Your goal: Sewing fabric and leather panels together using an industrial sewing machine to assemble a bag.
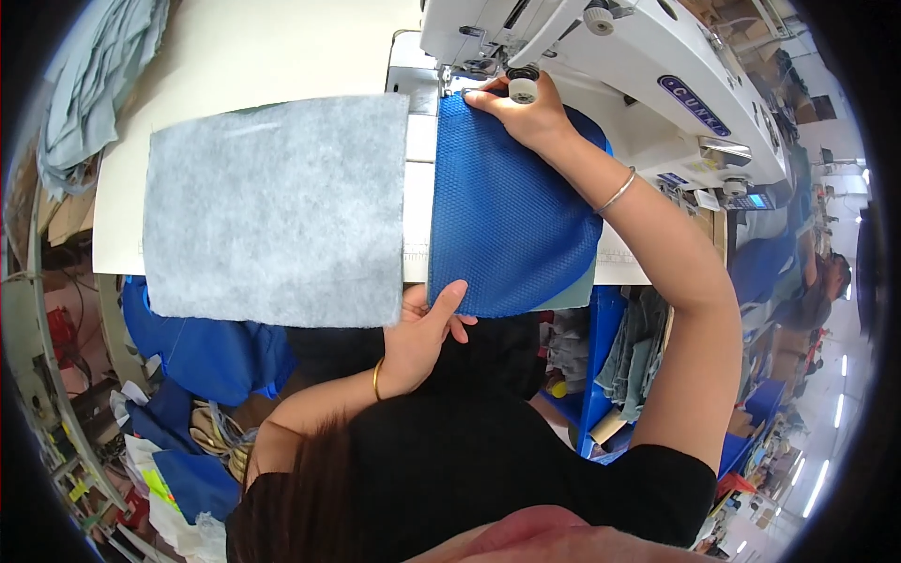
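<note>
A blue textured mesh fabric piece [516, 206] with a rounded right side lies under the head of a white sewing machine [648, 66]. Its straight left edge runs up to the presser foot [447, 83]. My left hand [424, 333] pinches the near left corner, thumb on top and fingers beneath. At the far edge, beside the needle area, my right hand [530, 113] grips the same fabric; a machine knob hides some of its fingers. To the left lies a pale grey felt-like sheet [277, 216], its near right corner close to my left hand.
Grey-green fabric strips [103, 94] hang at the table's far left. The white table [272, 47] carries a ruler strip along its near edge. Below are blue fabric [211, 352] on the left and a blue rack [605, 347] with grey pieces on the right. Another person [831, 277] is far right.
</note>
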Tool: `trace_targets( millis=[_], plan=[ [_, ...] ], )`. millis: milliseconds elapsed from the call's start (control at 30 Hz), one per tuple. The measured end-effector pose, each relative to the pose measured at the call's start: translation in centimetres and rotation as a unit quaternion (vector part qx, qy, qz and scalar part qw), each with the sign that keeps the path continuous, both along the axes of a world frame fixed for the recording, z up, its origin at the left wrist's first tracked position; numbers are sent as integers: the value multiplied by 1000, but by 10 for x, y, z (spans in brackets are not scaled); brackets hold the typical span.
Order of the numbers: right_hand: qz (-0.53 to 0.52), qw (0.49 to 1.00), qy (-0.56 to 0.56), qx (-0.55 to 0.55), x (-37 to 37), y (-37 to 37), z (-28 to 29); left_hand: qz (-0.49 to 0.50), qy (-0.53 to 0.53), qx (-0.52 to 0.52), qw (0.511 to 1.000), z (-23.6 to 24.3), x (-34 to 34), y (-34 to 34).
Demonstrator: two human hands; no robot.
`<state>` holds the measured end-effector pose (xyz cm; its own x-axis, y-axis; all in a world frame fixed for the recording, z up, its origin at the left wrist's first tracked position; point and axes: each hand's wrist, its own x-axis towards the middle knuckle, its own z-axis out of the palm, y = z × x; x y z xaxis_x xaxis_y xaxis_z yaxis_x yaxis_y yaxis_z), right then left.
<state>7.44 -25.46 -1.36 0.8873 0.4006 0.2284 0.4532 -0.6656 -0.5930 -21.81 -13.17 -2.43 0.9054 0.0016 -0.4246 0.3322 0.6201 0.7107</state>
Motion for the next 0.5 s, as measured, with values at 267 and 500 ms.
trace_targets(
  millis=[267,500],
  plan=[
    [-43,984,65,-161,-12,11,44,-23,74,54,996,11,8,3],
    [-22,996,58,-68,-9,14,29,-25,9,76,997,-4,5,9]
  ],
)
